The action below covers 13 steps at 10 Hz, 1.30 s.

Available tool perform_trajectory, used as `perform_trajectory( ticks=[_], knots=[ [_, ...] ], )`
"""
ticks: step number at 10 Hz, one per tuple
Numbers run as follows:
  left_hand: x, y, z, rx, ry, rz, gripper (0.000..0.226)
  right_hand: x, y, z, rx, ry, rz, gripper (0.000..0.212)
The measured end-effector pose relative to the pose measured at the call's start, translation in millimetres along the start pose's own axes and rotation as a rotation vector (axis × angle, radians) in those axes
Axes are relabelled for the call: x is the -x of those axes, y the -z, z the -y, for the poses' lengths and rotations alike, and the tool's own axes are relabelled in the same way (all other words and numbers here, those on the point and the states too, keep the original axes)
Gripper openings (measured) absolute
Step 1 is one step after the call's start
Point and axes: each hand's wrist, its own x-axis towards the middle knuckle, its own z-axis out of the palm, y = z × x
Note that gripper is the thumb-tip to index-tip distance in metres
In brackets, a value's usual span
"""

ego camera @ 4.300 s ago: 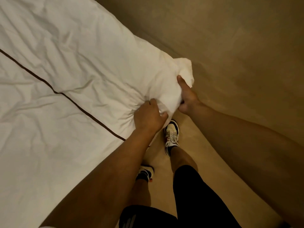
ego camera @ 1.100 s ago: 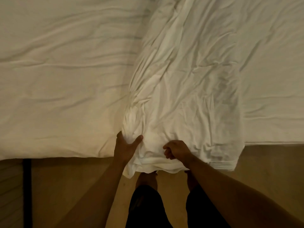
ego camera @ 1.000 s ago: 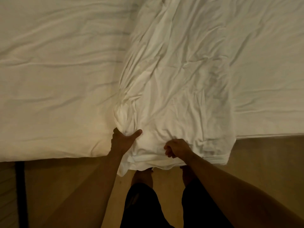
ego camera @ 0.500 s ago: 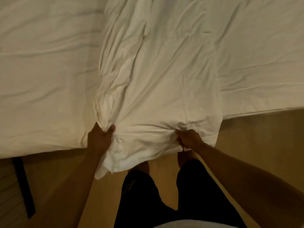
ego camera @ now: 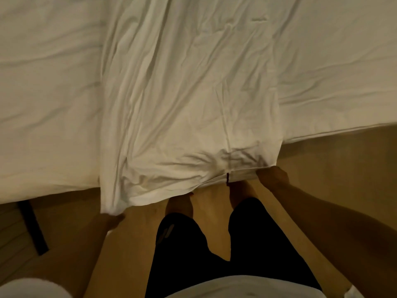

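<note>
Sheet [ego camera: 189,100] edge held in your left hand [ego camera: 110,221] and right hand [ego camera: 272,176], corners pinched; pull evenly, keeping it square to the bed [ego camera: 47,108].

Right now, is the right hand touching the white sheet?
Touching. The head view shows the right hand pinching a near corner of the white sheet, no gap between.

Arms outstretched, left hand [ego camera: 111,220] and right hand [ego camera: 272,176] gripping, well apart.
</note>
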Motion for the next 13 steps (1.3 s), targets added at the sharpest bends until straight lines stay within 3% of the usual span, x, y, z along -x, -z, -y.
perform_trajectory(
  ticks=[1,2,3,4,5,6,7,8,9,10,11,12,13],
  knots=[
    [23.8,2.0,-11.4,0.017,0.05,0.083,0.091,-8.2,-0.8,-5.9,-0.291,-0.139,0.062,0.07],
    [154.2,10.3,-92.1,-0.054,0.059,0.156,0.056,-9.4,-8.3,-0.7,-0.682,-0.233,0.198,0.061],
    [191.9,-9.9,-142.5,-0.182,-0.299,-0.021,0.048,-16.0,-15.4,2.2,-0.809,-0.185,0.18,0.048],
    [221.6,-52.8,-193.2,-0.375,-0.786,-0.116,0.029,-33.2,-23.4,-11.8,-0.877,-0.236,0.109,0.042],
    [240.9,-77.9,-218.2,-0.487,-0.905,0.049,0.035,-37.9,-23.5,-34.3,-0.916,-0.312,0.124,0.026],
    [260.6,-112.7,-243.6,-0.645,-0.914,0.283,0.054,-28.5,-12.5,-70.1,-0.956,-0.389,0.195,0.027],
    [264.5,-132.1,-248.9,-0.759,-0.906,0.344,0.055,-34.8,-13.4,-84.0,-1.082,-0.494,0.221,0.021],
    [273.5,-160.2,-257.4,-0.832,-0.883,0.333,0.046,-49.0,-19.9,-77.8,-1.304,-0.48,0.319,0.032],
    [277.4,-172.6,-263.4,-0.879,-0.871,0.309,0.044,-68.3,-29.3,-75.4,-1.33,-0.382,0.424,0.06],
    [275.9,-186.3,-275.0,-1.015,-0.824,0.282,0.046,-76.4,-22.7,-86.1,-1.297,-0.414,0.485,0.042],
    [276.2,-193.8,-285.1,-1.131,-0.778,0.245,0.041,-87.1,-25.6,-102.3,-1.343,-0.533,0.408,0.025],
    [289.6,-206.1,-312.2,-1.187,-0.839,0.256,0.034,-102.9,-38.8,-116.9,-1.362,-0.605,0.353,0.029],
    [303.4,-209.5,-330.1,-1.108,-0.949,0.281,0.022,-125.0,-68.4,-116.6,-1.19,-0.485,0.378,0.039]
  ],
)
